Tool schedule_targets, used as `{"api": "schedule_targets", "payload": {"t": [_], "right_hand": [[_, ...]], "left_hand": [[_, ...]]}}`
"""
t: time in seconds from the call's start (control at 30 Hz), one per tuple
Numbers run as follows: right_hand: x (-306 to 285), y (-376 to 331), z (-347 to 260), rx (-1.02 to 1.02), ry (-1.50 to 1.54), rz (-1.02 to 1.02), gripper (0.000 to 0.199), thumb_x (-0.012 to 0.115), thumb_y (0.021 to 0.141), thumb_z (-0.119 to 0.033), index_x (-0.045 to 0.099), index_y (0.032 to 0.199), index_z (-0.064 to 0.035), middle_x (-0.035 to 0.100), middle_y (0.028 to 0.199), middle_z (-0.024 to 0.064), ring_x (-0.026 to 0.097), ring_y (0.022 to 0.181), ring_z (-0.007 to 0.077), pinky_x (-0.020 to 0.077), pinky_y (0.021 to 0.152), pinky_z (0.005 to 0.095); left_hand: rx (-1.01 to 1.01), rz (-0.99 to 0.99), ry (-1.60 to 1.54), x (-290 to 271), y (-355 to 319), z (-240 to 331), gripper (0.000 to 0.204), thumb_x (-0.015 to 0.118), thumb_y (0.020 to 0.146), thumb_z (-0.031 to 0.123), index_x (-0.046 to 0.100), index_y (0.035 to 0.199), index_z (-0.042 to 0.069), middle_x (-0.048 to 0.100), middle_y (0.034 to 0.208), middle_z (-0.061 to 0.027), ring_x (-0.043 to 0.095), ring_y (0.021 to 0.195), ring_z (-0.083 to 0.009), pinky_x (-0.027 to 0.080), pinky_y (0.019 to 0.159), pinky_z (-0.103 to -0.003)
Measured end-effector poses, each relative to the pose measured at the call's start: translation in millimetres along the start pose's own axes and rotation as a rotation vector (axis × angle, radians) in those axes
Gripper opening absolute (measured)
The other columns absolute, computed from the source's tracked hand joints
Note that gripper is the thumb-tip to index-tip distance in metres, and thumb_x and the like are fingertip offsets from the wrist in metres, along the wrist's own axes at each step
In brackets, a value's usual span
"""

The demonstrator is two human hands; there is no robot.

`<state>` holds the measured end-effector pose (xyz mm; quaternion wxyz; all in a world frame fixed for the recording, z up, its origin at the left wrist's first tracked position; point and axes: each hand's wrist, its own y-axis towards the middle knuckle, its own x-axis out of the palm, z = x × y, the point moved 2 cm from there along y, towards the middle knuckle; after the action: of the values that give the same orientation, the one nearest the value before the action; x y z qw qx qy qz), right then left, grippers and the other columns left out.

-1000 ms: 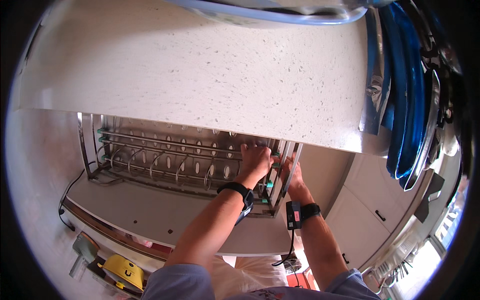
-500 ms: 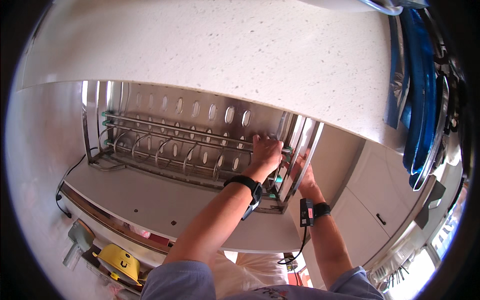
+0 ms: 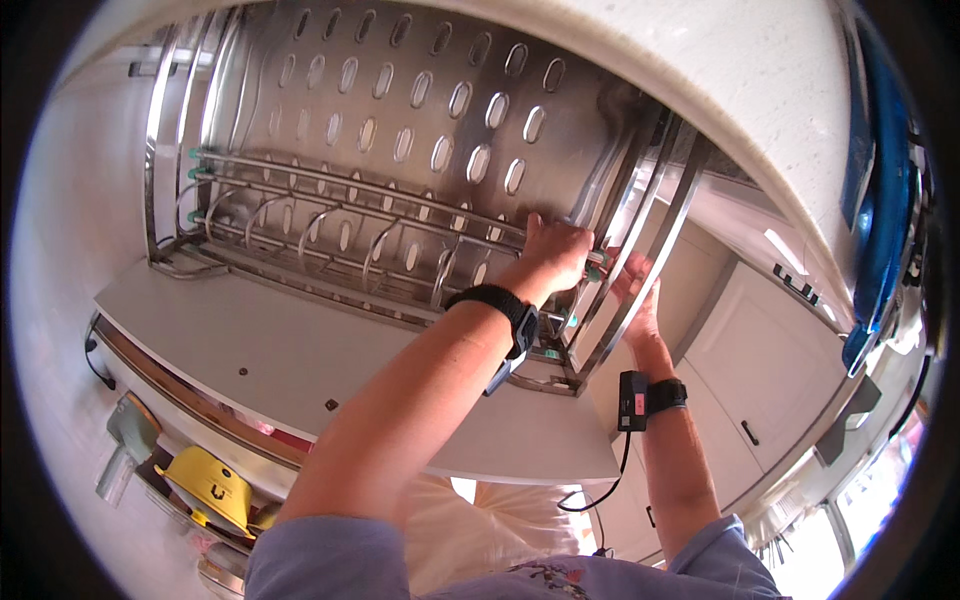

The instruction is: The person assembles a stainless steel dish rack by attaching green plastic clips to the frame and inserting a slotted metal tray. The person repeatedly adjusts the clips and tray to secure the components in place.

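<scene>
A drawer-like stainless steel dish rack (image 3: 420, 90) stands with its slotted sheet at the back and a row of curved wire dividers (image 3: 375, 250) in front. My left hand (image 3: 562, 252) is closed around the right end of an upper metal rod (image 3: 400, 200), beside a green end cap (image 3: 597, 262). My right hand (image 3: 640, 290) is on the outer side of the upright side bars (image 3: 655, 240), close to the same rod end. Its fingers are bent and partly covered by the bars; what they hold cannot be made out.
The white stone counter (image 3: 770, 120) overhangs the rack. The grey drawer front (image 3: 400, 385) lies between the rack and my body. White cabinet doors (image 3: 760, 370) stand to the right, blue hanging things (image 3: 885, 220) at far right. A yellow container (image 3: 210, 480) is at lower left.
My view has tilted and shifted lower, so more of the slotted back shows under the counter. Both hands stay at the rod's right end.
</scene>
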<state>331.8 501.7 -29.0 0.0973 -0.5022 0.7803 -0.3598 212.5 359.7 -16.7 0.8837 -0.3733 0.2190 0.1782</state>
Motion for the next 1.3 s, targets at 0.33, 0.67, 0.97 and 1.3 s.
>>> {"api": "schedule_targets", "payload": {"t": [0.33,0.67,0.97,1.3], "right_hand": [[-11.7,18.3,-16.8,0.0,-0.262,-0.324,0.076,0.051,0.077,-0.063,0.051,0.117,0.0019,0.059,0.105,0.0082,0.056,0.097,0.0172,0.0401,0.092,0.0309],[-3.9,19.4,-17.5,-0.063,-0.286,-0.329,0.046,0.05,0.084,-0.048,0.054,0.095,-0.0042,0.061,0.098,0.009,0.057,0.094,0.0157,0.0437,0.08,0.027],[-7.0,15.1,-10.2,-0.22,-0.509,-0.307,0.087,0.049,0.073,-0.068,0.047,0.12,0.0049,0.06,0.098,0.007,0.057,0.096,0.0175,0.042,0.089,0.0332],[-7.4,-7.4,-5.2,-0.231,-0.264,-0.132,0.029,0.043,0.089,0.0,0.051,0.116,0.0074,0.061,0.104,0.0123,0.059,0.096,0.0193,0.0486,0.085,0.0293]], "left_hand": [[0.013,-0.134,0.01,-6.2,2.1,-0.8,0.025,0.052,0.078,0.006,0.058,0.102,0.011,0.062,0.104,-0.0098,0.055,0.105,-0.0268,0.029,0.086,-0.05],[0.051,-0.2,-0.008,-0.8,10.9,-7.7,0.032,0.053,0.079,0.008,0.057,0.111,0.01,0.056,0.113,-0.0127,0.051,0.108,-0.0299,0.036,0.092,-0.046],[0.197,-0.239,0.017,-13.2,1.1,-0.4,0.027,0.047,0.083,0.003,0.056,0.108,0.006,0.059,0.088,-0.0071,0.054,0.081,-0.0173,0.043,0.073,-0.031],[0.04,-0.329,-0.116,-20.8,6.5,9.5,0.039,0.046,0.085,-0.003,0.047,0.122,0.008,0.054,0.099,-0.0016,0.049,0.086,-0.0082,0.041,0.074,-0.023]]}}
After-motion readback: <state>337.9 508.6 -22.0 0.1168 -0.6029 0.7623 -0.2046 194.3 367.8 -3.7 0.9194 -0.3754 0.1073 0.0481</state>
